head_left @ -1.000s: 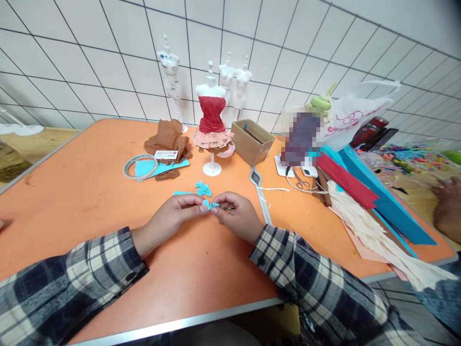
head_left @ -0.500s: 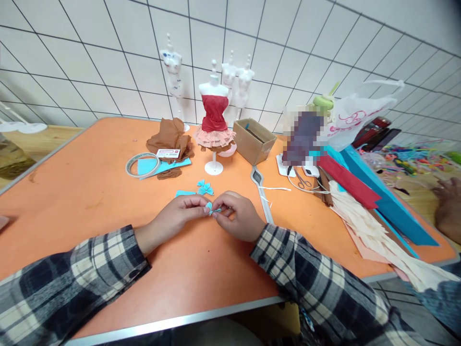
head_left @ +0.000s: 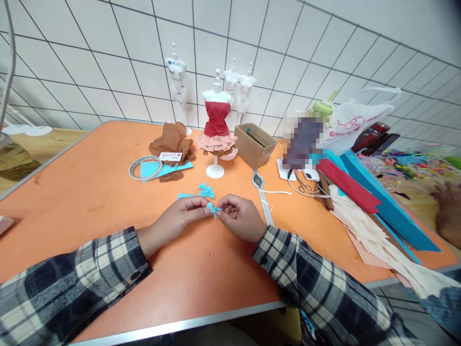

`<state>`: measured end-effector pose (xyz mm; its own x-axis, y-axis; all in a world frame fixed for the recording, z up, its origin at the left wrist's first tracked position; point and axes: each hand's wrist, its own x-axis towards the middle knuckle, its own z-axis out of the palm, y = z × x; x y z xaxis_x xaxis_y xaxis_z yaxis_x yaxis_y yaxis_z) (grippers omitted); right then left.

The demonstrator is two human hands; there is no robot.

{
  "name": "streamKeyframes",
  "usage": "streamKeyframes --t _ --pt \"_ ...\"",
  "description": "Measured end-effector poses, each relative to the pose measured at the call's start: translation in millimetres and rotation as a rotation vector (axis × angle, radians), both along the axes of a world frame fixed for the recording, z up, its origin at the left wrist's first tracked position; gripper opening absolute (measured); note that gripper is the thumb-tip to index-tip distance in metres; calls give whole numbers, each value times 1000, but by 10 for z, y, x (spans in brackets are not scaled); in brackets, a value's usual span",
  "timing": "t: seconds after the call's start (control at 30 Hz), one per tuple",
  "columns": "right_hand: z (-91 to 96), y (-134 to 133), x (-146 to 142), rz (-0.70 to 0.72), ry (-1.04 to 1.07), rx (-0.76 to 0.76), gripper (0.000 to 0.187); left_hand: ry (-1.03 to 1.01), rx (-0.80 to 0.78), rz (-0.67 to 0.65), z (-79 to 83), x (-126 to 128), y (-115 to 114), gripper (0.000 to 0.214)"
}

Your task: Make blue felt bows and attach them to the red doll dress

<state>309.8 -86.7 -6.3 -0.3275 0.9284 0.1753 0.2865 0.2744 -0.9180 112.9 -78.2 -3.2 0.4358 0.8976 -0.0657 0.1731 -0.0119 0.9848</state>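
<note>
in the head view, the left hand [head_left: 190,210] and the right hand [head_left: 239,216] are both clamped, thumb against finger, on opposite sides of a small blue bow [head_left: 214,210]. this bow is over the orange table [head_left: 173,283], between the two hands. just behind it lie blue folded pieces [head_left: 206,191]. farther back stands a dress form [head_left: 217,117] with red top.

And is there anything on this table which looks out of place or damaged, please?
Yes, mildly: the cream strips at the right lie untidily and overhang the edge of the table, so they look askew. Also, a pixelated patch hides something near the plastic bag. I see nothing spilled.
</note>
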Motion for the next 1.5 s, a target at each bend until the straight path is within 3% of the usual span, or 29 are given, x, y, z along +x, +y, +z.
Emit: streamKeyframes --t 0.2,0.33,0.47,0.63,0.77,0.87,1.0,1.1,1.27,1.4,1.5 --pt "-34 58 -20 -37 288 -352 18 -57 58 69 50 53 -12 37" --pt "-9 58 -12 -78 336 -362 22 -13 90 65 51 72 -6 34" --pt "33 41 -10 -120 358 -335 37 50 131 77 10 52 -7 32" --pt "3 50 -21 -69 290 -376 24 67 164 45 -6 34 -13 27" --pt "-3 49 -7 -122 249 -290 20 26 140 141 15 37 -1 34" --pt "37 16 15 -227 99 -24 11 21 148 150 21 47 -4 46" --pt "91 -52 19 -190 -58 284 7 70 267 155 39 85 -51 32" --pt "86 -88 -10 -162 -37 279 6 65 335 211 64 103 -86 21" --pt "46 -103 -56 -107 59 86 11 61 290 227 88 99 -101 21" --pt "38 -92 -46 -68 16 186 22 55 227 184 108 108 -105 23" --pt "30 -76 -31 -100 4 253 10 62 215 181 121 115 -107 25"
